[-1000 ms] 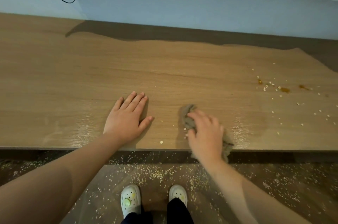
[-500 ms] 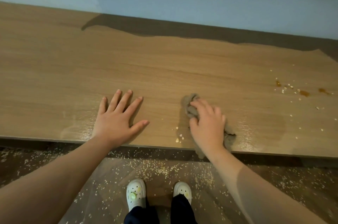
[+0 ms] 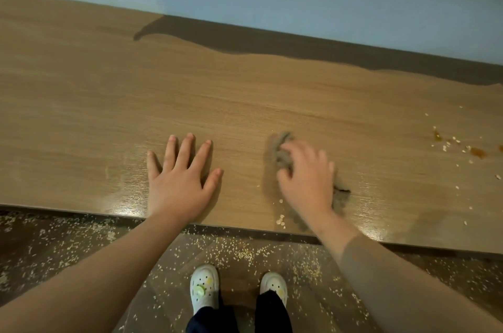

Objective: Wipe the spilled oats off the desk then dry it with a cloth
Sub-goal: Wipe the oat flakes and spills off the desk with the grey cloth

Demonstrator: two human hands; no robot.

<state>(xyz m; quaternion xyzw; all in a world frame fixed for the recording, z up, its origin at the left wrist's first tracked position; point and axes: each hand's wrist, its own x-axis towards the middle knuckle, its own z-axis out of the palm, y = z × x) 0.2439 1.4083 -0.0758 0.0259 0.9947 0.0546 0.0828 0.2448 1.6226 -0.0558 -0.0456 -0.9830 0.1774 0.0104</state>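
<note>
Oats (image 3: 280,219) are left on the desk (image 3: 245,93) in two patches: a few flakes at the near edge just left of the right hand (image 3: 307,180), and a looser scatter far to the right among brown stains (image 3: 477,152). A grey cloth (image 3: 281,146) is bunched under that hand, with the fingers curled down onto it (the outline is blurred), presumably so that flakes are dragged toward the near edge. The left hand (image 3: 179,185) is laid flat with fingers spread and nothing held, probably as a brace. Many flakes are seen on the floor (image 3: 163,305). Wiping is judged unfinished and drying not begun.
</note>
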